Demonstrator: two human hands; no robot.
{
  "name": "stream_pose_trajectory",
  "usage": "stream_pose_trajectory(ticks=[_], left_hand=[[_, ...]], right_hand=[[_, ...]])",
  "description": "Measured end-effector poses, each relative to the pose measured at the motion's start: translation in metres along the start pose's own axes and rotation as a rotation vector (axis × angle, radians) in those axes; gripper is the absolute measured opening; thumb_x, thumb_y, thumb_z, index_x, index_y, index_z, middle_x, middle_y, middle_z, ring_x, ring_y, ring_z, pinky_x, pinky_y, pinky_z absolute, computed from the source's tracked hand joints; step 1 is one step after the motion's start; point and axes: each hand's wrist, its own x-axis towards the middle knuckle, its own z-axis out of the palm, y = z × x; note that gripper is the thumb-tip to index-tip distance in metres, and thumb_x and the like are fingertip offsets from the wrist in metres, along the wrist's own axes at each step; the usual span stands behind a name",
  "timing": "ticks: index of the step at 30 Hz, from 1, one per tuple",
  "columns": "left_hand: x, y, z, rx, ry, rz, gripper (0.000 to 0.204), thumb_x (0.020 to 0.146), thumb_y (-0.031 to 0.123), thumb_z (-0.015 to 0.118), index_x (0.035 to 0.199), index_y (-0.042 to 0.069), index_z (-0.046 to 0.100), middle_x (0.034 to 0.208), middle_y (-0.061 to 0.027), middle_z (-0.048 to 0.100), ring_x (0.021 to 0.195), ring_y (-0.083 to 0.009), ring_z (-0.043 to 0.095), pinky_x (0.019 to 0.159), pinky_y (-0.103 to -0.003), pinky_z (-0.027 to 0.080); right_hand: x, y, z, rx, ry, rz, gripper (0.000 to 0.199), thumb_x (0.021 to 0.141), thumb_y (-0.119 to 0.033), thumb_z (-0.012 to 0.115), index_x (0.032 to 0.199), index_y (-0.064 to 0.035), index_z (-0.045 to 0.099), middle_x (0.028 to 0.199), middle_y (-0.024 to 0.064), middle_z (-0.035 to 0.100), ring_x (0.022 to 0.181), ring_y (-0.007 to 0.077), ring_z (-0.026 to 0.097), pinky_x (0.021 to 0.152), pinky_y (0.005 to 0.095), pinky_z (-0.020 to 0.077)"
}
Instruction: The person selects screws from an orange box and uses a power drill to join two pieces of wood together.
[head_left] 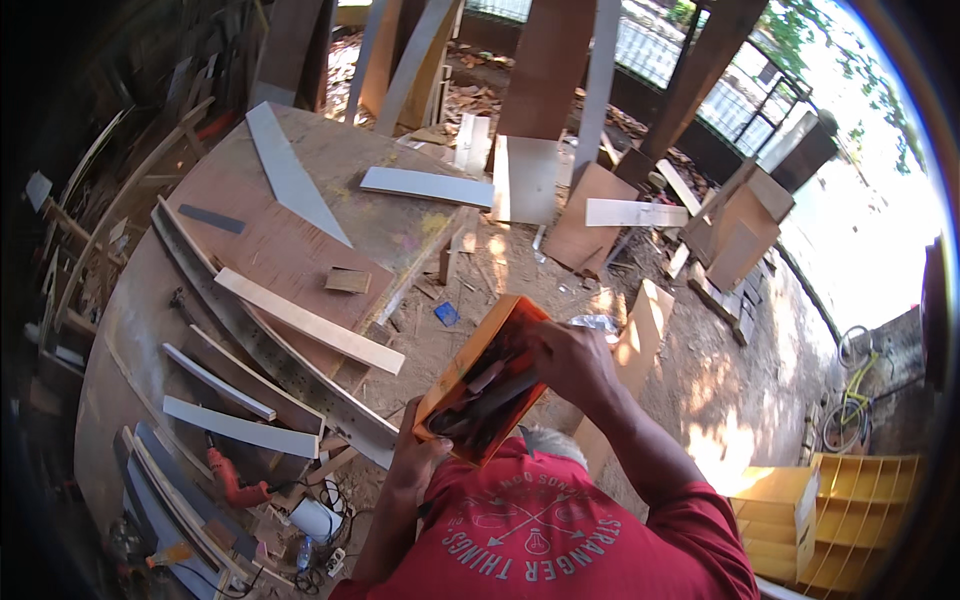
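Note:
In front of my chest, an orange open-topped box (470, 350) is tilted, with dark, long pieces and smaller items inside that I cannot tell apart. My left hand (418, 445) holds the box by its lower left corner. Over its upper right rim, my right hand (570, 358) reaches in with bent fingers. The fingertips are partly hidden, and what they grip cannot be made out. Left of the box lies a pale wooden strip (310, 322), its end near the box.
On the left, a large wooden table (310, 140) carries boards and a grey panel (290, 175). A red power drill (232, 482) with a cable lies lower left. Planks lean at the back. A yellow shelved unit (865, 510) and a bicycle (850, 405) stand at right.

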Motion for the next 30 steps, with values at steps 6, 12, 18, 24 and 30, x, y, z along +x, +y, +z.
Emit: stream_pose_trajectory(ticks=[6, 12, 18, 24, 30], left_hand=[[0.071, 0.021, -0.031, 0.029, 0.075, 0.146, 0.078, 0.077, 0.004, 0.067, 0.150, -0.003, 0.040, 0.139, -0.0144, 0.060, 0.126, -0.0214, 0.062, 0.109, -0.035, 0.051], [0.153, 0.036, -0.092, 0.166, 0.277, 0.087, 0.078, 0.080, 0.004, 0.066, 0.154, 0.002, 0.043, 0.129, -0.0083, 0.064, 0.113, -0.0170, 0.067, 0.094, -0.031, 0.058], [0.259, 0.074, -0.094, 0.206, 0.554, -0.102, 0.088, 0.084, -0.001, 0.062, 0.167, 0.011, 0.034, 0.133, -0.0117, 0.063, 0.111, -0.0196, 0.070, 0.088, -0.037, 0.064], [0.339, 0.070, -0.092, 0.490, 0.813, 0.003, 0.083, 0.089, 0.002, 0.063, 0.166, 0.000, 0.031, 0.138, -0.0145, 0.062, 0.120, -0.0215, 0.065, 0.104, -0.033, 0.051], [0.364, 0.076, -0.074, 0.740, 0.985, 0.024, 0.066, 0.090, 0.006, 0.065, 0.153, -0.003, 0.046, 0.136, -0.0232, 0.066, 0.123, -0.0307, 0.067, 0.107, -0.041, 0.051]], right_hand=[[0.113, 0.013, -0.001, -0.009, 0.257, -0.357, 0.017, 0.088, -0.014, 0.076, 0.104, -0.0144, 0.079, 0.101, 0.0139, 0.070, 0.088, 0.0338, 0.072, 0.077, 0.0468, 0.0579], [0.241, 0.060, 0.074, 0.320, -0.216, -0.293, 0.025, 0.088, -0.003, 0.065, 0.108, -0.0085, 0.080, 0.121, 0.0176, 0.074, 0.105, 0.0397, 0.074, 0.091, 0.0475, 0.0603], [0.364, 0.107, 0.155, 0.373, -0.210, -0.431, 0.032, 0.085, 0.001, 0.063, 0.110, -0.0079, 0.080, 0.103, 0.0175, 0.076, 0.097, 0.0375, 0.074, 0.084, 0.0460, 0.0607], [0.462, 0.115, 0.173, 0.379, -0.363, -0.457, 0.022, 0.083, -0.001, 0.067, 0.101, -0.0074, 0.079, 0.096, 0.0169, 0.072, 0.087, 0.0392, 0.072, 0.081, 0.0470, 0.0600], [0.500, 0.106, 0.171, 0.337, -0.331, -0.636, 0.024, 0.082, 0.001, 0.064, 0.101, -0.0061, 0.077, 0.101, 0.0147, 0.070, 0.098, 0.0370, 0.070, 0.084, 0.0464, 0.0595]])
